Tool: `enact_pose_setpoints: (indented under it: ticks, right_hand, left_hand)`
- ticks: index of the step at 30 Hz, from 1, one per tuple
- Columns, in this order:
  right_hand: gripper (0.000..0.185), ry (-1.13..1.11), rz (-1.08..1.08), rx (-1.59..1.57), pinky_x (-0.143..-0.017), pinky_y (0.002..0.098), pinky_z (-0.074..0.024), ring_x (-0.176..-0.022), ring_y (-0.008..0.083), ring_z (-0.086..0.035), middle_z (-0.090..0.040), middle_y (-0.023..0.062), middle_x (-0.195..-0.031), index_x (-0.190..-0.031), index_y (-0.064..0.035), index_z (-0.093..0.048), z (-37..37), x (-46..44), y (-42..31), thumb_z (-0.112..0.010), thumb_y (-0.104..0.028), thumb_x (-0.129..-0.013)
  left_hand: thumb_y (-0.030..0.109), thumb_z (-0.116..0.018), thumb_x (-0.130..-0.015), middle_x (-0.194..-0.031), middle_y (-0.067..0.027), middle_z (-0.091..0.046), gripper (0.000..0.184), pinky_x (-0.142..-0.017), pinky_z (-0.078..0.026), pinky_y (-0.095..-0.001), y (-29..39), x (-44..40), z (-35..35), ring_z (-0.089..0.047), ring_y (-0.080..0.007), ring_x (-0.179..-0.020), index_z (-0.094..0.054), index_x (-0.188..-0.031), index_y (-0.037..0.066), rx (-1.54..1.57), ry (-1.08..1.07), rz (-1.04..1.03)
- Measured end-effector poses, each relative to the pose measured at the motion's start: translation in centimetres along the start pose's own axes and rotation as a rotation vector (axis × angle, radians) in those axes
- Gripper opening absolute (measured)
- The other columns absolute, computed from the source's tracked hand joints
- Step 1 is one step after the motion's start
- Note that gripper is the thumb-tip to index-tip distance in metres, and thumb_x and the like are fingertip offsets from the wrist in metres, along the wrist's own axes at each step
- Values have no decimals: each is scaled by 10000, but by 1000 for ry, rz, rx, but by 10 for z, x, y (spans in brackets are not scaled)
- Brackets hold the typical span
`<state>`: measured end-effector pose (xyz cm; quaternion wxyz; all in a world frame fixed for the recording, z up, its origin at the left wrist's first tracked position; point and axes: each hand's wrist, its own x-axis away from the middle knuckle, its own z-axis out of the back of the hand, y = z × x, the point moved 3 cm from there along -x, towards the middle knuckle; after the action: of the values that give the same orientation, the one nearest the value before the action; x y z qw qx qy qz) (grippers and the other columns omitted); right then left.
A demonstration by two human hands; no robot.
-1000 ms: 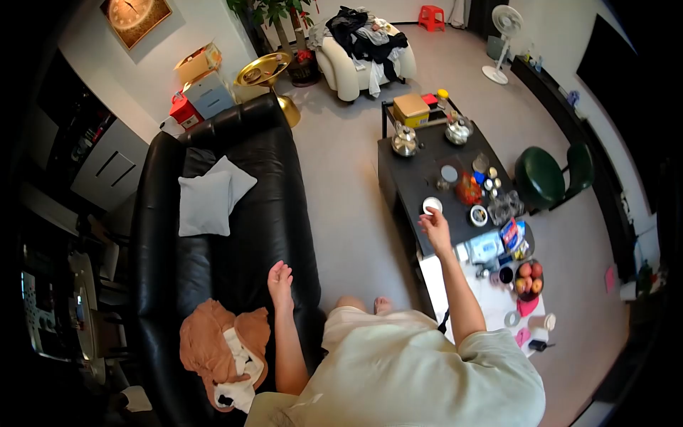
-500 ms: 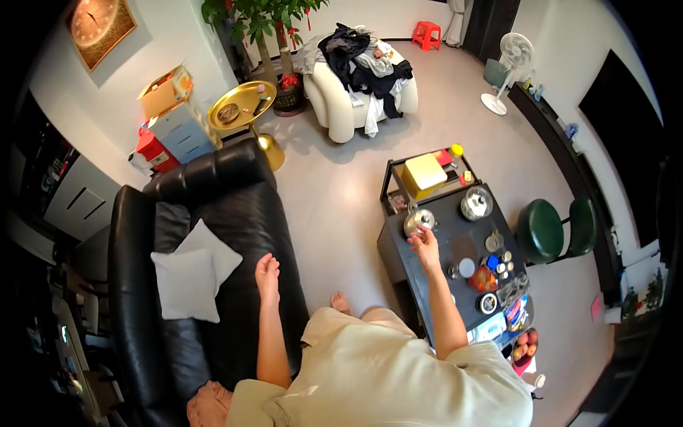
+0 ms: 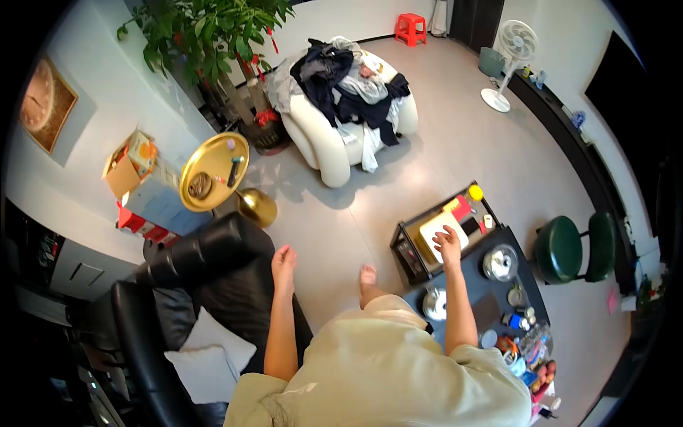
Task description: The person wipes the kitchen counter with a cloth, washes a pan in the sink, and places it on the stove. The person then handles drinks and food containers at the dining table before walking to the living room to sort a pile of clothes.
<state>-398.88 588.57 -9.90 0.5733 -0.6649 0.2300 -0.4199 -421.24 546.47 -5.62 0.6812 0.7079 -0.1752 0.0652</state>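
My left hand (image 3: 284, 265) hangs in the air just right of the black sofa's (image 3: 235, 292) arm, its fingers curled together; whether anything is in them is too small to tell. My right hand (image 3: 448, 246) is raised over the yellow box (image 3: 431, 231) on the black cart (image 3: 409, 249), fingers apart and holding nothing. Below that hand a metal kettle (image 3: 435, 304) stands on the dark coffee table (image 3: 462, 327), with a second kettle (image 3: 500, 262) to its right.
A white armchair (image 3: 331, 153) heaped with clothes (image 3: 348, 85) stands ahead. Left of it are a potted plant (image 3: 213, 43), a gold side table (image 3: 213, 171) and stacked boxes (image 3: 153, 199). A green chair (image 3: 558, 249), a fan (image 3: 518, 43) and a red stool (image 3: 411, 30) are also in view.
I have walked forward along the sofa and coffee table, so armchair, gold table and cart are nearer. My right hand has passed from over the coffee table to over the cart's yellow box.
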Motion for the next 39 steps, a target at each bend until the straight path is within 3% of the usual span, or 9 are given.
enact_pose_setpoints:
  ticks: [5, 8, 11, 18, 20, 25, 29, 33, 39]
  right_hand:
    - [441, -50, 92, 33, -703, 296, -504, -894, 165, -620, -610, 75, -1052, -1321, -74, -415, -72, -127, -58, -547, -130, -904]
    - [479, -160, 48, -41, -737, 313, -503, -912, 172, -597, -582, 113, -1093, -1330, -70, -401, -116, -174, -101, -549, -93, -875]
    - [488, -182, -17, 32, -770, 316, -496, -966, 176, -599, -573, 92, -1136, -1358, -84, -369, -141, -222, -127, -545, -136, -906]
    - [529, -57, -146, -30, -771, 319, -499, -978, 175, -589, -575, 84, -1132, -1369, -95, -343, -141, -382, -129, -568, -168, -897]
    - [548, -1, -190, 7, -752, 323, -505, -977, 178, -589, -580, 83, -1122, -1375, -96, -336, -138, -434, -137, -579, -183, -892]
    - [577, 44, -176, 43, -771, 339, -500, -992, 183, -564, -560, 92, -1136, -1385, -91, -317, -137, -535, -207, -587, -190, -885]
    - [597, 47, -217, 39, -788, 353, -498, -1012, 187, -546, -557, 102, -1137, -1386, -78, -311, -140, -608, -227, -594, -230, -883]
    - [621, -39, -319, 76, -803, 357, -491, -1032, 187, -536, -550, 98, -1153, -1389, -82, -309, -142, -703, -220, -606, -290, -885]
    - [689, -248, -406, 204, -824, 363, -471, -1072, 203, -508, -529, 103, -1195, -1391, -90, -312, -171, -861, -217, -612, -426, -869]
  left_hand:
    - [207, -577, -914, -1217, -116, -523, 403, -950, -421, -361, 45, -118, -47, -535, -244, -1115, -472, -1264, 35, 16, -7, 5]
    - [213, -585, -910, -1230, -118, -517, 421, -968, -413, -368, 61, -185, -79, -520, -256, -1146, -466, -1270, 31, 47, -2, 22]
    - [222, -589, -908, -1212, -107, -528, 420, -964, -411, -353, 82, -245, -123, -513, -252, -1154, -467, -1265, 38, 45, 22, 64]
    - [257, -566, -922, -1225, -93, -512, 417, -951, -404, -356, 104, -424, -233, -528, -243, -1129, -460, -1271, 55, 28, -20, 75]
    - [289, -586, -909, -1121, -54, -553, 415, -860, -423, -302, 117, -473, -268, -546, -177, -1014, -487, -1231, 46, 79, 35, 112]
    - [336, -599, -900, -1078, -35, -565, 420, -846, -430, -315, 151, -582, -353, -550, -162, -979, -502, -1200, 58, 141, -47, 131]
    - [317, -593, -909, -1197, -83, -515, 389, -889, -436, -354, 181, -645, -424, -548, -228, -1068, -490, -1208, 90, 93, 26, 167]
    - [336, -618, -894, -1210, -71, -492, 410, -880, -422, -349, 183, -710, -469, -530, -215, -1063, -500, -1213, 109, 101, 89, 161]
    - [377, -628, -876, -1357, -83, -426, 561, -1007, -322, -389, 197, -750, -500, -421, -248, -1229, -423, -1323, 106, 115, 387, 98]
